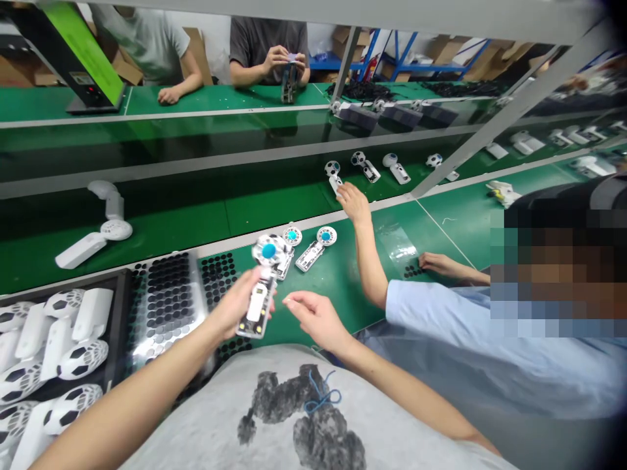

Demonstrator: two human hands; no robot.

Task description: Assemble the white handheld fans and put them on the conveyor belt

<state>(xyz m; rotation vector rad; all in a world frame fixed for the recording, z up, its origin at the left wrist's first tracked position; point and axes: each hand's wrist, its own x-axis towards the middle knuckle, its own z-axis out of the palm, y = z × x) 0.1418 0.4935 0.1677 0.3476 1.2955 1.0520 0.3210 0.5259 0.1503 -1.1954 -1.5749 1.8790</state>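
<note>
My left hand [234,305] grips a half-built handheld fan [260,282] by its clear handle, with the blue-centred round head pointing away from me. My right hand [317,318] hovers just right of the handle, fingers apart, holding nothing. Two more open fan units [313,247] with blue hubs lie on the green bench [323,281] right behind the one I hold. A sheet of round black stickers [169,294] lies to the left of my left hand.
A tray of white soccer-pattern fan shells [53,356] sits at the lower left. A co-worker in a light blue sleeve [441,313] reaches to a fan on the conveyor [335,176]. Finished white fans [100,228] ride the belt. Two people work across it.
</note>
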